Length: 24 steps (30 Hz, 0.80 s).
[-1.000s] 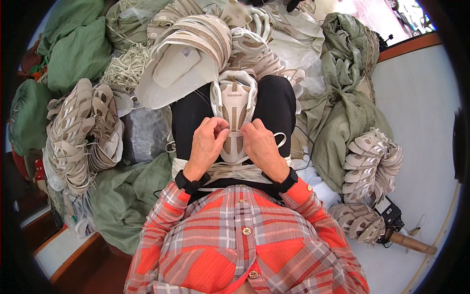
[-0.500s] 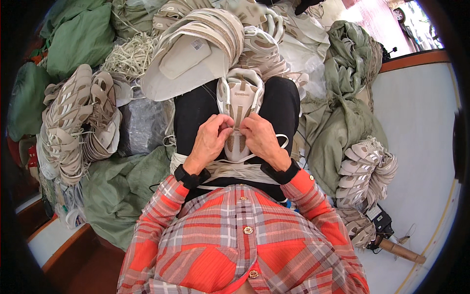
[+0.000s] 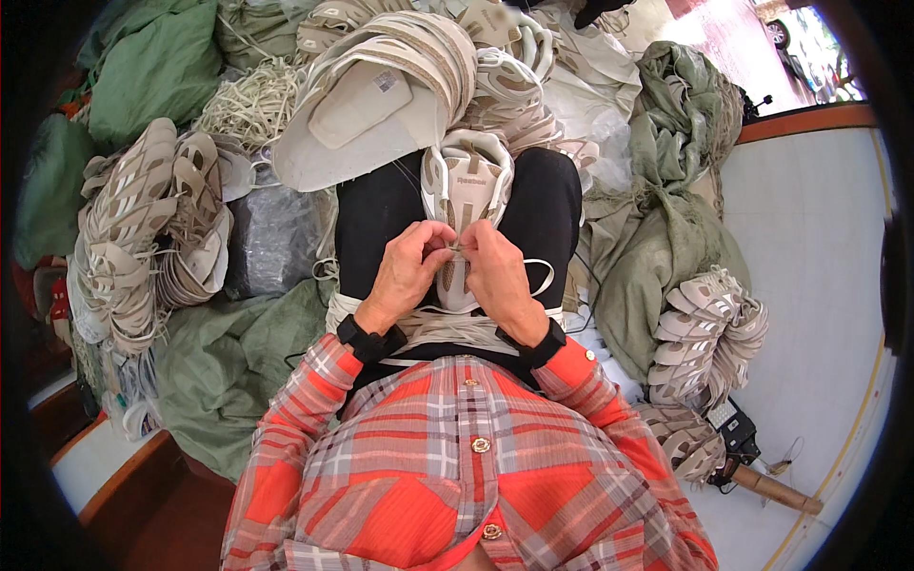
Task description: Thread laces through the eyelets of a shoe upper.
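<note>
A beige and white shoe upper (image 3: 474, 190) lies across my lap between my black-trousered thighs, its collar pointing away from me. Over its lacing area both hands meet, fingertips almost touching. My left hand (image 3: 407, 274) is closed, thumb and forefinger pinching at the upper's left eyelet edge. My right hand (image 3: 499, 278) pinches a pale shoelace (image 3: 549, 273), which loops out beside that hand; the very tip between the fingers is hidden. A bundle of pale laces (image 3: 443, 330) lies across my lap below the shoe upper.
Nested shoe uppers (image 3: 447, 67) stand beyond my knees. More uppers lie in bundles at left (image 3: 124, 243) and right (image 3: 709, 333). Loose laces (image 3: 249, 107) are heaped at the far left. Green sacks (image 3: 243, 366) surround me, and a white panel (image 3: 809, 247) borders the right.
My right hand has shifted slightly up and left, its fingertips closer to my left ones. The lace loop at its right stands out wider. My left hand is nearly unmoved.
</note>
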{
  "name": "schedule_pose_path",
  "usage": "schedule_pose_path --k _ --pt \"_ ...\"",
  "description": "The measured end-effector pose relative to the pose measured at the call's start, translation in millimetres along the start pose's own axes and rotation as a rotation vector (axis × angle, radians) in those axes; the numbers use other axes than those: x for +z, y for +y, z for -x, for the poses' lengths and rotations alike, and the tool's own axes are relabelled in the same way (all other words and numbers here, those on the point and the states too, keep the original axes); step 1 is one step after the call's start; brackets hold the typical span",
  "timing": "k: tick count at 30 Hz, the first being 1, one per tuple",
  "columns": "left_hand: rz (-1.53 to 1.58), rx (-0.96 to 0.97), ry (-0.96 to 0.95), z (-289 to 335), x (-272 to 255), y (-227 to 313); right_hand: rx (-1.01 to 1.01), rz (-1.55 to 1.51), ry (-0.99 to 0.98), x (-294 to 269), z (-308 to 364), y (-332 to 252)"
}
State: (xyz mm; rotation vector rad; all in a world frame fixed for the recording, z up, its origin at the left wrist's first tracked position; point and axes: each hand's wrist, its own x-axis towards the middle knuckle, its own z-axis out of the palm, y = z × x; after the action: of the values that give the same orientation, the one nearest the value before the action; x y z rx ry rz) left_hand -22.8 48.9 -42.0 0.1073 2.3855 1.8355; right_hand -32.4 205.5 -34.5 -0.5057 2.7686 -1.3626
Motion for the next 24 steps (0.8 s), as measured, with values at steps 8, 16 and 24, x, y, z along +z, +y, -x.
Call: schedule_pose_path --k 8,16,24 --pt "-0.463 0.255 -0.192 -14 -13 3 0.026 -0.023 -0.029 -18 0 3" --pt "-0.576 0.243 0.308 -11 -104 20 0.588 -0.258 -0.585 -108 10 -15" --pt "0.778 -0.09 0.552 -33 -114 20 0.668 -0.167 -0.589 -194 28 -24"
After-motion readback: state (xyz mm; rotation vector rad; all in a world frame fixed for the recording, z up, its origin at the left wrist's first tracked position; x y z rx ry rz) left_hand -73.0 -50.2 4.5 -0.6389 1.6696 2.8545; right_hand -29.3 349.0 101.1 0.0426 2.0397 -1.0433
